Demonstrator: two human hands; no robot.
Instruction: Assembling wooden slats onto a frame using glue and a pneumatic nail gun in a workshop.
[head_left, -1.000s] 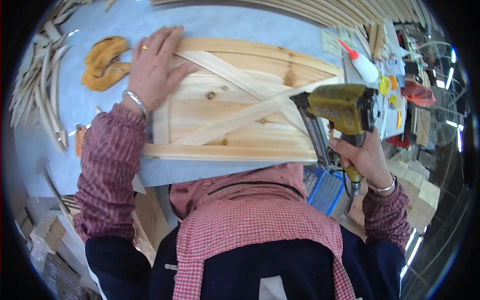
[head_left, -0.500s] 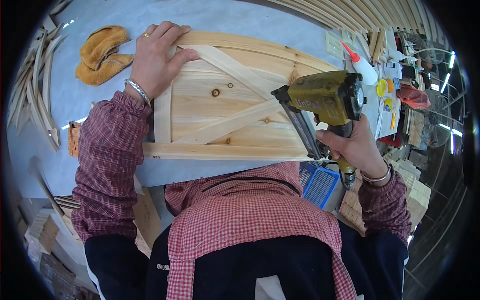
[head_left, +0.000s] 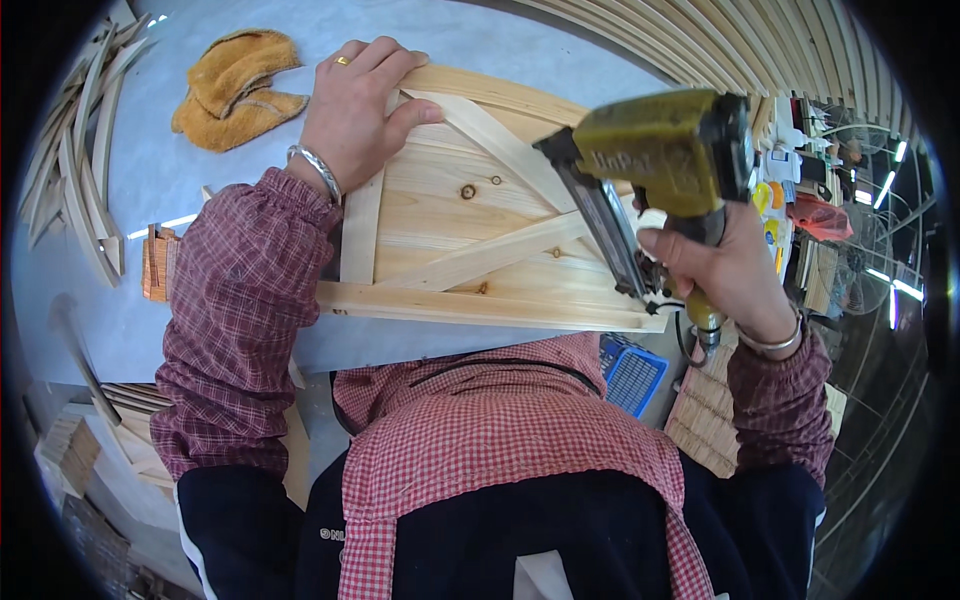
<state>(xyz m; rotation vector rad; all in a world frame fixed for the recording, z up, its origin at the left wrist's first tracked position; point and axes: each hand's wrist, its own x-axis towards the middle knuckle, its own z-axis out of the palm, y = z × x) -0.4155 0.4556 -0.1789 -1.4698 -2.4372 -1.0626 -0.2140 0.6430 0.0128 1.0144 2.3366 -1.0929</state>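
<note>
My left hand (head_left: 360, 120) is at the upper left corner of a framed pine panel (head_left: 420, 185). Its fingers reach over the panel's far edge, and the thumb presses by the end of a pale diagonal strip (head_left: 500, 145). A second diagonal strip (head_left: 485, 252) rises from the lower left and converges with the first toward the right. Closed round the handle of a yellow-green nail gun (head_left: 645, 150), my right hand (head_left: 735, 270) holds it above the panel's right part. The gun's nose points left, and its body hides the panel's right end.
A tan fabric glove (head_left: 240, 90) lies on the pale blue-grey tabletop (head_left: 510, 40). Loose wood strips (head_left: 90, 150) pile up at the far left, and long strips (head_left: 720, 45) line the back. Below the front edge is a blue plastic basket (head_left: 635, 375). A fan (head_left: 855, 265) stands at right.
The nail gun has risen and looks larger. In the view, the panel and glove sit farther right. My left hand keeps its hold on the same corner.
</note>
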